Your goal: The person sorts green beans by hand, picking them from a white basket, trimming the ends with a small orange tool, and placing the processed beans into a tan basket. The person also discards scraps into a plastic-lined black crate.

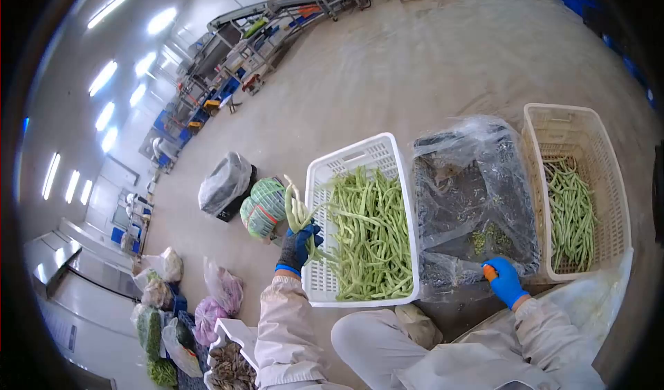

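Plainly, the left hand (299, 246) is closed around a bunch of long beans (297, 209), the right hand (507, 282) around an orange item (490, 272).

The bunch sits at nine o'clock of the white crate (373, 302), outside its rim, so a slackened grip could spill beans onto the floor (443, 58); the heaped beans (373, 231) lie inside. The right hand is at five o'clock of the black crate (523, 203); should the orange item, mostly hidden, have an edge, the loose clear liner (448, 274) could snag or tear. Farther out, at three o'clock, the cream crate (612, 169) holds more beans (569, 214).
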A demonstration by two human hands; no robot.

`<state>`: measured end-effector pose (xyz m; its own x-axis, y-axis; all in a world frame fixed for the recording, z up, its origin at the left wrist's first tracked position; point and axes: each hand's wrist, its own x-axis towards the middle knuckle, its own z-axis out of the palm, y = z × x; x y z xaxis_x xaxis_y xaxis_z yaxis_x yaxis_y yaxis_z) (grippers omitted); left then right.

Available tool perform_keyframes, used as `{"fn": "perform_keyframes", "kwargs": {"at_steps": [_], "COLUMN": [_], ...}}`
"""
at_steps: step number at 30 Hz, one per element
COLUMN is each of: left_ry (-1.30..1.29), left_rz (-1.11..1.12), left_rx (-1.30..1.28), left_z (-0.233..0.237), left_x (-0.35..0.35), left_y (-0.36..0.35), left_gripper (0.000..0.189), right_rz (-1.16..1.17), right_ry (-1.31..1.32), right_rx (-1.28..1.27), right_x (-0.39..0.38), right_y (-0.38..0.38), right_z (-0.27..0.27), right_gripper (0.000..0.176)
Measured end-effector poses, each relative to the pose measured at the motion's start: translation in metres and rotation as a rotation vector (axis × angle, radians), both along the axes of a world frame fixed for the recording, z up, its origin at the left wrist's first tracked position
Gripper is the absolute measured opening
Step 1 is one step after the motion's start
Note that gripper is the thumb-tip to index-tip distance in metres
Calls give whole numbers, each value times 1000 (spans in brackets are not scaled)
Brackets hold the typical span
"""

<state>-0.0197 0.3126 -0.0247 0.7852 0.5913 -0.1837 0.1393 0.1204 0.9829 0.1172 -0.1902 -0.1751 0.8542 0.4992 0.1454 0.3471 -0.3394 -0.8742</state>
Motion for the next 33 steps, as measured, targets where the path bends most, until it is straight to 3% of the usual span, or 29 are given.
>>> {"fn": "perform_keyframes", "kwargs": {"at_steps": [2, 5, 8, 9, 11, 13, 15, 17, 19, 20, 22, 23, 25, 26, 29, 31, 33], "left_ry": [-103, -264, -499, -469, -433, -346, -339, -315, -254, -162, -100, -45, 4, 23, 16, -3, 1], "left_rz": [34, 72, -87, -95, -109, -136, -252, -365, -431, -460, -507, -528, -637, -630, -674, -644, -630], "left_rx": [-45, -159, -449, -389, -389, -389, -350, -361, -458, -459, -475, -475, -527, -623, -762, -962, -1100], "left_z": [7, 22, 40, 44, 51, 49, 53, 54, 39, 33, 28, 25, 20, 20, 12, 15, 6], "left_x": [0, 0, 1, 1, 4, 8, 9, 11, 10, 8, 3, -3, -11, -14, -23, -31, -29], "left_y": [-3, -14, -47, -65, -116, -166, -223, -271, -304, -315, -341, -350, -354, -359, -367, -378, -382], "left_gripper": [28, 26, 28, 30, 29, 32, 33, 32, 30, 31, 33, 35, 41, 44, 53, 55, 52], "right_rz": [-72, -78, -13, -30, 97, 238, 409, 533, 578, 544, 373, 359, 435, 439, 481, 552, 693], "right_ry": [122, 71, 91, 83, 168, 368, 298, 443, 624, 618, 583, 594, 628, 622, 624, 685, 1012], "right_rx": [35, 162, 209, 219, 278, 454, 580, 546, 776, 774, 917, 909, 609, 612, 496, 563, 794], "right_x": [-5, -6, -6, -3, -4, -7, -8, -4, 11, 17, 23, 26, 27, 17, 2, -4, -16], "right_y": [-2, -1, 8, 14, 27, 42, 58, 65, 71, 70, 63, 55, 40, 31, 12, 12, 13], "right_z": [16, 29, 55, 68, 100, 136, 160, 175, 190, 189, 182, 182, 188, 194, 189, 173, 171], "right_gripper": [14, 14, 15, 15, 28, 55, 81, 84, 83, 83, 66, 66, 47, 36, 36, 33, 31]}}
